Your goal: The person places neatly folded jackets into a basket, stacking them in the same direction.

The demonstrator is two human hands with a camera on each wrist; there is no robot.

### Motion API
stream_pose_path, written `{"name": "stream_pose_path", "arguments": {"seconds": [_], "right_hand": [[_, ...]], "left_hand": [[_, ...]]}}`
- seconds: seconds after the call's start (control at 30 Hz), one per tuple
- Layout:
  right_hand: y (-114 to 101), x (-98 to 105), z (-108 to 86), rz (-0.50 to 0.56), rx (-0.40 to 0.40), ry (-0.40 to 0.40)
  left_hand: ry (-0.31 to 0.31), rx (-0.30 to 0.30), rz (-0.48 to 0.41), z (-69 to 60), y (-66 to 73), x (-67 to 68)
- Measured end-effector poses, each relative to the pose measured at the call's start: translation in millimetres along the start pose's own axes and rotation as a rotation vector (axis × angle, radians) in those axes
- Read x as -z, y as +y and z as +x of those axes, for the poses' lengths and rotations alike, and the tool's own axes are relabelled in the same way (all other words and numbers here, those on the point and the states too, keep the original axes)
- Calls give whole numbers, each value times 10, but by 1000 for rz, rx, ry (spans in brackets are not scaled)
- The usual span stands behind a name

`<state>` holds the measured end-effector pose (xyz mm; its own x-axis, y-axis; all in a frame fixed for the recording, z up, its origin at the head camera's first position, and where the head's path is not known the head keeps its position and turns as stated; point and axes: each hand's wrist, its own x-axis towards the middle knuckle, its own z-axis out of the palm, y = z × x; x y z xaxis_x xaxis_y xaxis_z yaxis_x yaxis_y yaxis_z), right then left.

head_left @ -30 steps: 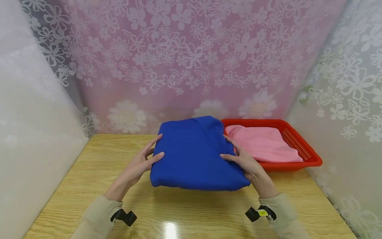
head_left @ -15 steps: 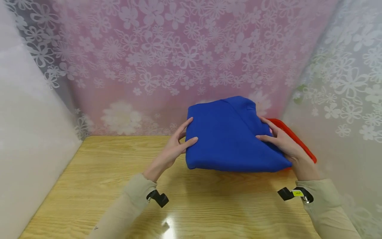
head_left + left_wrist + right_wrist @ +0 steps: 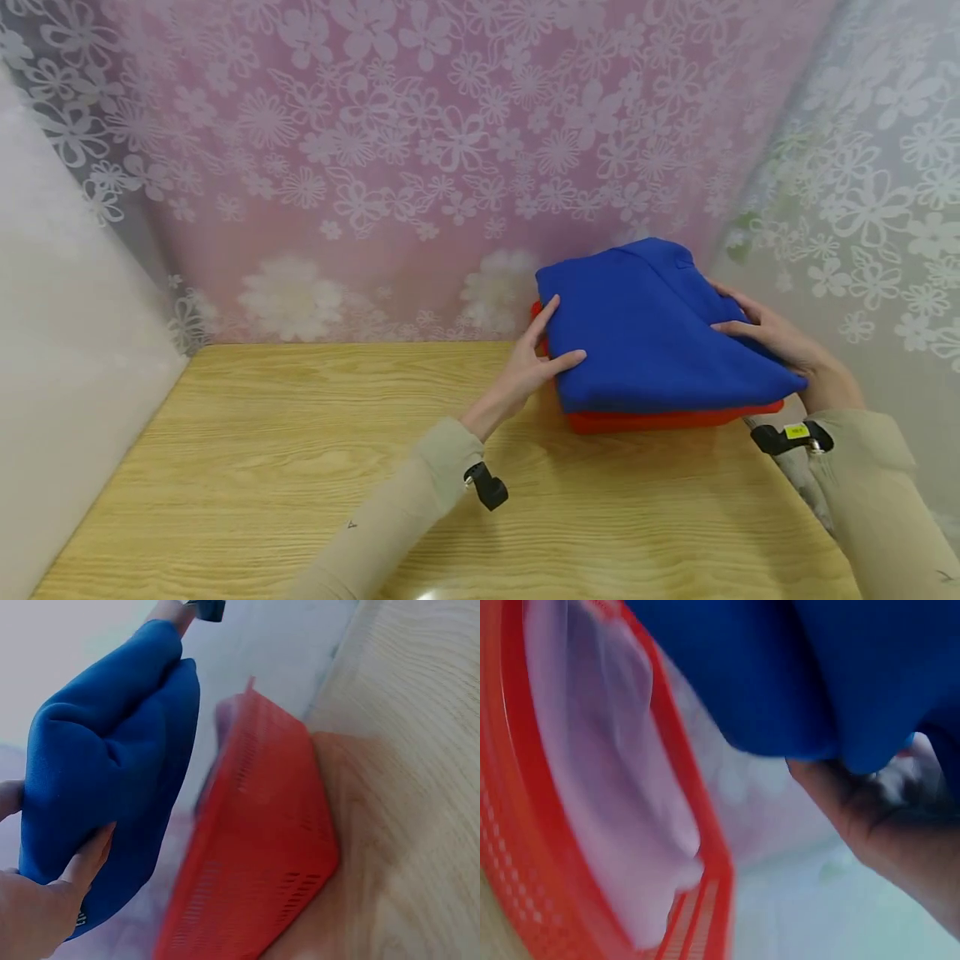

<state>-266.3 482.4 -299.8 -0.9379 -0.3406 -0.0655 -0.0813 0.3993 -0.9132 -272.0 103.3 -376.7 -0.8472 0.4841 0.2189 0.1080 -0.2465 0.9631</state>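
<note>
A folded blue garment [image 3: 637,333] hangs above the red plastic basket [image 3: 660,419], hiding most of it in the head view. My left hand [image 3: 521,375] grips the garment's left edge, with the thumb on top. At the right edge my right hand [image 3: 783,337] holds it the same way; some of those fingers are hidden beneath the cloth. In the left wrist view a gap shows between the blue garment [image 3: 112,765] and the basket [image 3: 262,825]. Pink folded cloth [image 3: 607,765] lies inside the basket [image 3: 525,825] in the right wrist view.
The basket stands on a wood-grain table [image 3: 337,467] near its back right corner. A pink flowered curtain [image 3: 420,167] rises behind it, and a pale flowered sheet [image 3: 885,208] closes the right side. A white sheet [image 3: 75,333] borders the left.
Both hands have carried the blue garment to the right, from the middle of the table to over the basket. The pink cloth has become covered in the head view.
</note>
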Motion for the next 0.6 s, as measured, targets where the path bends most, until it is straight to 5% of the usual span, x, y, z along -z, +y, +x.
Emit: {"name": "stream_pose_path", "arguments": {"seconds": [0.13, 0.3, 0.6], "right_hand": [[288, 145, 86, -65, -23, -21], [513, 176, 140, -304, -78, -4], [179, 102, 99, -553, -134, 88]], "left_hand": [[11, 5, 49, 100, -195, -104], [53, 49, 125, 132, -354, -137], [54, 97, 350, 134, -268, -63]]}}
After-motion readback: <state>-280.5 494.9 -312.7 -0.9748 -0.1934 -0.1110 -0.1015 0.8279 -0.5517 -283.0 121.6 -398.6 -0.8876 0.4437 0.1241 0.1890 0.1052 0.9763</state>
